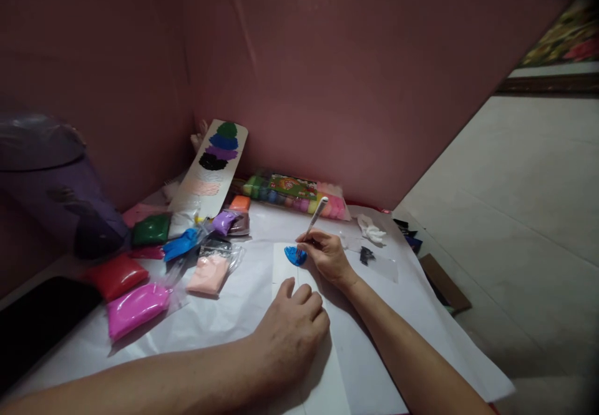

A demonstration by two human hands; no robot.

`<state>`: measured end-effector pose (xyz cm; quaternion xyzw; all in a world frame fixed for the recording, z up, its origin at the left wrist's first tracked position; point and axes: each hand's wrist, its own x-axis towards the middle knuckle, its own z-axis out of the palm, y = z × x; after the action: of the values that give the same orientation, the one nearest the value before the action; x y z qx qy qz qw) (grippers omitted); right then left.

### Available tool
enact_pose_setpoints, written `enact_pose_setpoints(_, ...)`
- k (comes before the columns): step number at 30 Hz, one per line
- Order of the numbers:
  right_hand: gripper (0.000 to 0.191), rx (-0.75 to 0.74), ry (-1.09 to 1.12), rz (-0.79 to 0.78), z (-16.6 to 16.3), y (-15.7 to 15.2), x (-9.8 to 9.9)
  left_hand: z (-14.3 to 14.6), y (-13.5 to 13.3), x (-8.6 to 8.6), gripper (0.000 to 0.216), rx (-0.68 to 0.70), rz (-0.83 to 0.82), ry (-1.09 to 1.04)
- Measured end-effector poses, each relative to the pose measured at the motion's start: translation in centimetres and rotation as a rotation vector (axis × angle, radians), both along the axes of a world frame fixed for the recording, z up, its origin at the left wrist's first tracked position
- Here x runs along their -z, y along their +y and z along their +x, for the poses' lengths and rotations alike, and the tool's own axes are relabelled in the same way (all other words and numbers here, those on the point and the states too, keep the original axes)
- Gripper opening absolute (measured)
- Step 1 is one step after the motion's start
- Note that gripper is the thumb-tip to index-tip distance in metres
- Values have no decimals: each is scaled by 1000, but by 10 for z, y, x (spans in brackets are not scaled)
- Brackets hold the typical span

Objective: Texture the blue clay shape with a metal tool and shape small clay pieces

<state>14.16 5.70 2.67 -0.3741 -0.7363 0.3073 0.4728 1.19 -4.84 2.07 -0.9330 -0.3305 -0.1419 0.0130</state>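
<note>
- The right hand (324, 256) pinches a slim white tool (317, 213), its fingers closed around the shaft low down, likely for fine control.
- The tool's lower end meets a blue patch (294, 255) at the far end of a white strip (328, 393).
- The left hand (292, 324) rests on the strip nearer the wearer, perhaps steadying it; its fingers bend loosely, thumb apart, their tips partly hidden, so I cannot tell whether they grip anything.
- The patch looks glossy and ridged, rounded below; the strip is flat, smooth and long.
- A white sheet (262, 234) spreads beneath the strip, wrinkled, probably protecting the tabletop.
- Left of the strip sit plump, shiny pouches: peach (208, 274), blue (180, 245), pink (138, 311) and red (116, 276), within easy reach.
- Beyond the strip, to the left, a pale card (229, 179) tilts upright, bearing textured colour bands, seemingly propped for viewing.
- Directly beyond the strip lies a long clear pack (299, 193) of bright, soft-looking pieces.
- Right of the strip are a crumpled white lump (372, 230) and a jagged black scrap (367, 255).
</note>
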Motion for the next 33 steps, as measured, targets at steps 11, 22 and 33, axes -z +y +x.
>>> enact_pose_setpoints(11, 12, -109, -149, 54, -1, 0, -4, -1, -1, 0, 14, 1, 11, -5)
enact_pose_setpoints(22, 10, -104, -111, 76, -11, 1, -5, 0, 0, 6, 14, 3, 44, -32)
enact_pose_setpoints(33, 9, -34, -62, 93, -17, 2, 1, 1, 0, 9, 14, 4, 30, -15)
